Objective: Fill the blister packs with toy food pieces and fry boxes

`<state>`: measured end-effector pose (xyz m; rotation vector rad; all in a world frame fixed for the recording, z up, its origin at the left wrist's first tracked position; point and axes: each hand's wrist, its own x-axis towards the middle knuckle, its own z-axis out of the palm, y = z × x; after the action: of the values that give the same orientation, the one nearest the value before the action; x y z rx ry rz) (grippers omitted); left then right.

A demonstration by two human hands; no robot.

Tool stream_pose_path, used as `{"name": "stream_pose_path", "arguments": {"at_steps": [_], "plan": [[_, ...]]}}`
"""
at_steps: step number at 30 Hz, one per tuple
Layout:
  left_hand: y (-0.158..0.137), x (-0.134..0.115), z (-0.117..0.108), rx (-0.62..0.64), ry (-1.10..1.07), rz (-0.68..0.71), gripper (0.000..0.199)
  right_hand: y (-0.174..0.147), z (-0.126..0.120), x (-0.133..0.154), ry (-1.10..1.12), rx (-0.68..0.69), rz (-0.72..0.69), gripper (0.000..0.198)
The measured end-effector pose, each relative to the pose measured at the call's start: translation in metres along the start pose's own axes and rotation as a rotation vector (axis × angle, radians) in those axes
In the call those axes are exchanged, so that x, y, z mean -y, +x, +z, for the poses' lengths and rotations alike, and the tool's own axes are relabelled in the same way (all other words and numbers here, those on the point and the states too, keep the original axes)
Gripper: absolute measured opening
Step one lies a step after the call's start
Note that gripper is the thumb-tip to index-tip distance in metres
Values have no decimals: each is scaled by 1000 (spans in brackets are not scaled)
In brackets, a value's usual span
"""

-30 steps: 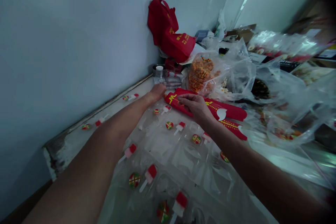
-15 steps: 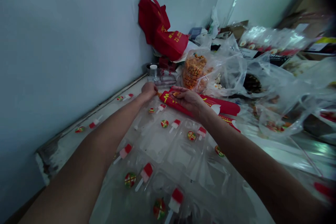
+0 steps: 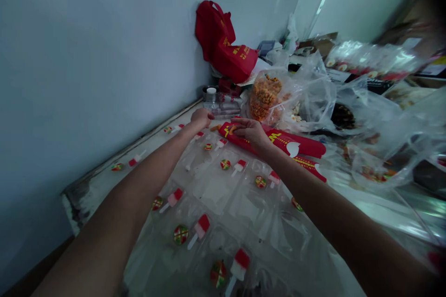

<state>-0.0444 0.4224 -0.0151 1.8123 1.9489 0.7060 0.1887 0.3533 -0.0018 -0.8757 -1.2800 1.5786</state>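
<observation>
My left hand [image 3: 202, 118] is closed at the far side of the table, its fingers curled; what they hold, if anything, is hidden. Small orange pieces [image 3: 215, 127] lie just beside its fingertips. My right hand [image 3: 252, 133] is over a red printed paper sleeve [image 3: 278, 139] with yellow lettering, a small orange piece [image 3: 232, 129] between its thumb and fingers. Across the tabletop lie clear plastic trays [image 3: 209, 195], many with a red-and-white popsicle-shaped charm [image 3: 202, 226] and a round red-green-gold piece [image 3: 180, 234] in them.
A clear bag of orange pieces [image 3: 266, 97] stands behind the red sleeves. More clear plastic bags [image 3: 317, 97] crowd the right. A red cloth bag [image 3: 233, 58] leans on the wall by a metal tin [image 3: 210, 95]. The table's worn edge [image 3: 71, 209] runs along the left wall.
The view has shifted, so everything appears farther right and slightly lower. My left fingers have drawn slightly off the orange pieces beside them. My right hand stays over the red sleeve.
</observation>
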Motion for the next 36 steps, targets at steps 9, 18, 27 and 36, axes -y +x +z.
{"name": "stream_pose_path", "arguments": {"at_steps": [9,18,27,36], "plan": [[-14,0,-2,-42,201,-33,15,11,-1,4,-106,-198,-54,43],[-20,-18,4,102,236,-133,16,15,-3,-2,-66,-194,28,42],[-16,-13,7,2,256,-98,15,62,13,-15,-296,-99,-116,24],[-14,2,-3,-79,94,-110,11,108,36,-21,-388,-86,-75,31]]}}
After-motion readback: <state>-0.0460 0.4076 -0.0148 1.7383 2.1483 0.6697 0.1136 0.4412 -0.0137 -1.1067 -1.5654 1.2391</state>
